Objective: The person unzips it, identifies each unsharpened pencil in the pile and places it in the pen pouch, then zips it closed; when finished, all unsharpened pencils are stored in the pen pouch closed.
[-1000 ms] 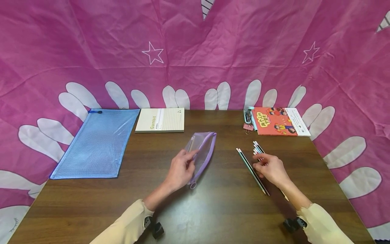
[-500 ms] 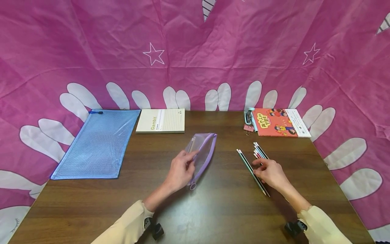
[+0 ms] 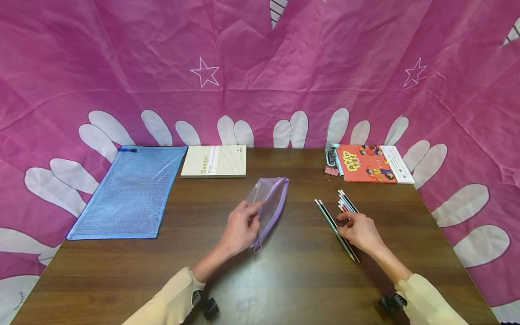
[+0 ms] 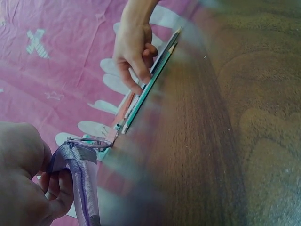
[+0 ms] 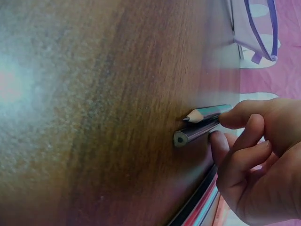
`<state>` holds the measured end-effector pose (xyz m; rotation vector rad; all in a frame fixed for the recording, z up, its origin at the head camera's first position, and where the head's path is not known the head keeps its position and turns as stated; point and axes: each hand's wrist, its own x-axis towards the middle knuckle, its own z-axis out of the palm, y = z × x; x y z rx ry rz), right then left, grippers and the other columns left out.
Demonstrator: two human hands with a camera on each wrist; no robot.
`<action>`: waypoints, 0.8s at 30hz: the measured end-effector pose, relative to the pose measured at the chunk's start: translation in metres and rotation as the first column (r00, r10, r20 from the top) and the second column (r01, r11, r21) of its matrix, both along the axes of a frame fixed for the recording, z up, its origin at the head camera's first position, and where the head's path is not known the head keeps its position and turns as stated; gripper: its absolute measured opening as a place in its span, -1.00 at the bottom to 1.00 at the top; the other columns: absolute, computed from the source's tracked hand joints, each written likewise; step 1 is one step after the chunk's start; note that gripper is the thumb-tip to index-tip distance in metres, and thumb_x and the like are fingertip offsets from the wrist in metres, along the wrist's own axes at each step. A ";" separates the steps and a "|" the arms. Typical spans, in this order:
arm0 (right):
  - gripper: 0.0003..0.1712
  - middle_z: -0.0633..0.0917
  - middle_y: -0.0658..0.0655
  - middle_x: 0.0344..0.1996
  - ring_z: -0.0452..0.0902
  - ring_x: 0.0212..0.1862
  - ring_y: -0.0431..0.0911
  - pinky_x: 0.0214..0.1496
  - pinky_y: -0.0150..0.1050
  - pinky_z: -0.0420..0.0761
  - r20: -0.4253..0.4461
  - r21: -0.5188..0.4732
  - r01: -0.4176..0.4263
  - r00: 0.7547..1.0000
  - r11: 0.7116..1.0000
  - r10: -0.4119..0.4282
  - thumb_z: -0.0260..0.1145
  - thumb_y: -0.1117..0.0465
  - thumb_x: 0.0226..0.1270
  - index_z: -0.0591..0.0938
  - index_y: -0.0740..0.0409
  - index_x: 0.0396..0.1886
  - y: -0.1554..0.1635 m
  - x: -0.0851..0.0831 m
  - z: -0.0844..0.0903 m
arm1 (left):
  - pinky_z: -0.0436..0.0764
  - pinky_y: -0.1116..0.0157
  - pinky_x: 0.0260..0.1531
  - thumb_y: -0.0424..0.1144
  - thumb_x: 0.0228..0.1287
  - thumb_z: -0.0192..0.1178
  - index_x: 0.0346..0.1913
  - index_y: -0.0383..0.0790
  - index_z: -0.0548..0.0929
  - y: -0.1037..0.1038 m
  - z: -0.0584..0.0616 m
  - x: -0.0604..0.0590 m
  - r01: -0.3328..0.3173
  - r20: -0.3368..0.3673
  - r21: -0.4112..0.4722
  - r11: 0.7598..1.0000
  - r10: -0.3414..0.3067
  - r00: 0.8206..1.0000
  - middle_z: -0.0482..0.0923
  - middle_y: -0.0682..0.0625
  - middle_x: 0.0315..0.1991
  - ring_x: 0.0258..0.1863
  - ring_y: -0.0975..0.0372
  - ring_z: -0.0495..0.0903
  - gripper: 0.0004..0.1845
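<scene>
In the head view, my left hand pinches the side of a purple-edged, see-through zip pouch near the middle of the table. Its mouth gapes toward the right, and a slim pale stick-like thing shows through its far part. My right hand is low over two dark-green pencils on the table. Seen from the right wrist, the thumb touches the green pencil and a curled finger lies against the far side of the dark pencil. Several more pencils lie just beyond, partly behind this hand.
A blue mesh zip bag lies flat at the left. Beside it is a Gambit notebook. At the back right are a red picture book, a pink binder clip and a dark metal clip. Pink cloth hangs behind.
My right hand has shifted slightly left, off the farther pencils and down to the two green ones, whose eraser ends have stirred a little. My left hand and the pouch stay put.
</scene>
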<state>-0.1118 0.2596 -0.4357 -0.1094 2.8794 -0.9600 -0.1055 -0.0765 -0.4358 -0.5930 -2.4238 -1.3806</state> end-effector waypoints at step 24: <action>-0.64 0.63 0.14 -0.44 0.51 -0.42 0.09 -0.54 0.03 0.48 0.062 0.254 -0.044 0.998 0.966 0.029 0.44 0.20 0.03 0.62 0.14 -0.13 -0.005 -0.008 0.011 | 0.58 0.40 -0.55 -0.66 0.01 0.12 0.11 -0.46 0.66 0.003 0.000 0.001 -0.009 -0.027 0.001 1.000 0.009 1.000 0.48 -0.11 -0.40 -0.50 0.20 0.50 -0.49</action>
